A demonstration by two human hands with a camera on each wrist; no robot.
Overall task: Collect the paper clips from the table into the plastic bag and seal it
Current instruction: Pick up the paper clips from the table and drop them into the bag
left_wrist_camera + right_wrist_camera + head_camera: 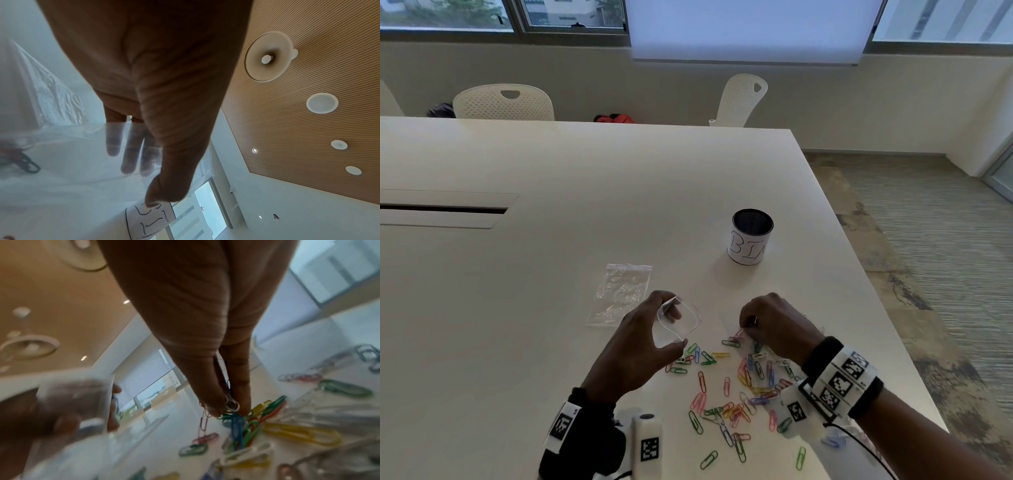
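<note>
Plastic bag, limp and slippery: your left hand is pinching its rim; your right hand is pinching light clips.

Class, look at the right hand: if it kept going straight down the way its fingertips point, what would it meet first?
Most likely the loose paper clips lying on the table just under the right hand, which already pinches several.

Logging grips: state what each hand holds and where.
Left hand holds plastic bag by its open mouth; right hand pinches paper clips between thumb and fingertips.
</note>
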